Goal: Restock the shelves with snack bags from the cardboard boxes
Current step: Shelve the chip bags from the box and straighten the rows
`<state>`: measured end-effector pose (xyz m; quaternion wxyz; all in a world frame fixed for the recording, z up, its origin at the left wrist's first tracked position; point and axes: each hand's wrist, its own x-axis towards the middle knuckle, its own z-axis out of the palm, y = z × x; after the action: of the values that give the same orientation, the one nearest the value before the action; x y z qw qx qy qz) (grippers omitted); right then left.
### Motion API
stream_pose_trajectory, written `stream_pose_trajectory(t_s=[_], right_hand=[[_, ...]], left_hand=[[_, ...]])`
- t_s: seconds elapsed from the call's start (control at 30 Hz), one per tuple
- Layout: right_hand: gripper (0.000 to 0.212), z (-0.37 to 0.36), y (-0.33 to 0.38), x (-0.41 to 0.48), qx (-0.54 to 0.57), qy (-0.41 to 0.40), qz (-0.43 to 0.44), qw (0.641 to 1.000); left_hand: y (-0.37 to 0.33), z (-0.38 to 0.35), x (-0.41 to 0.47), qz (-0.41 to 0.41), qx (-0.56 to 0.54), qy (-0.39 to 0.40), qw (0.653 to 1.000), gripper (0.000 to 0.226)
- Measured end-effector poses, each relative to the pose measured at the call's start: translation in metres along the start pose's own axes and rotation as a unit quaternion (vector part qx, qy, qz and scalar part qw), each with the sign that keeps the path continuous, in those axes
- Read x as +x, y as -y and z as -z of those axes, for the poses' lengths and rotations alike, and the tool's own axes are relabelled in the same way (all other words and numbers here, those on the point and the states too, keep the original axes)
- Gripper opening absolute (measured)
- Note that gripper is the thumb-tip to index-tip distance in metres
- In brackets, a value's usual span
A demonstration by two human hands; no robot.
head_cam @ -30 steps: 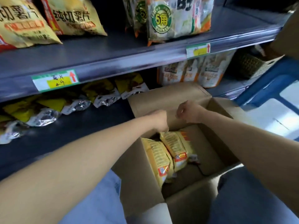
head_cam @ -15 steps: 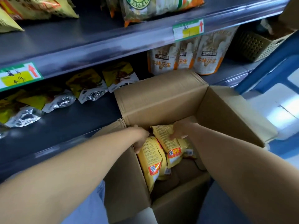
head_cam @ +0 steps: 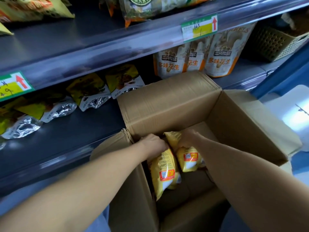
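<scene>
An open cardboard box (head_cam: 168, 104) stands in front of the lower shelf, its flaps folded out. Two yellow snack bags lie inside it. My left hand (head_cam: 153, 144) is down in the box, its fingers closed over the top of the left yellow bag (head_cam: 164, 171). My right hand (head_cam: 189, 138) grips the top of the right yellow bag (head_cam: 188, 158). Both forearms reach in from the bottom of the view. The box floor beneath the bags is dark and partly hidden.
The dark lower shelf (head_cam: 55, 139) holds yellow and silver pouches (head_cam: 90, 91) at its back. Orange and white peanut bags (head_cam: 219, 59) stand behind the box. The upper shelf (head_cam: 93, 39) carries more snack bags. A woven basket (head_cam: 274, 42) sits at the right, beside a blue frame.
Both hands have dropped from the box's rear flap down into the box and closed on the two yellow bags. The view has tilted downward and closer.
</scene>
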<state>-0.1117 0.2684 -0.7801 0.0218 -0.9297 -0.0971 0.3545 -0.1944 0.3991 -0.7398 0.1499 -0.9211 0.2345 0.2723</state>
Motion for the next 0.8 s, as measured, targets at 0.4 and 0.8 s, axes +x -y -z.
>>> stream_pose_trajectory(t_s=[0.4,0.8], right_hand=[[0.030,0.053,-0.037,-0.038,0.175,0.040,-0.031,0.983],[0.034,0.099,-0.048,-0.093,0.332,0.004,-0.011,0.943]], left_hand=[[0.006,0.041,-0.015,0.111,-0.231,-0.044,0.966,0.037],[0.015,0.096,-0.068,0.192,-0.232,-0.112,0.947,0.024]])
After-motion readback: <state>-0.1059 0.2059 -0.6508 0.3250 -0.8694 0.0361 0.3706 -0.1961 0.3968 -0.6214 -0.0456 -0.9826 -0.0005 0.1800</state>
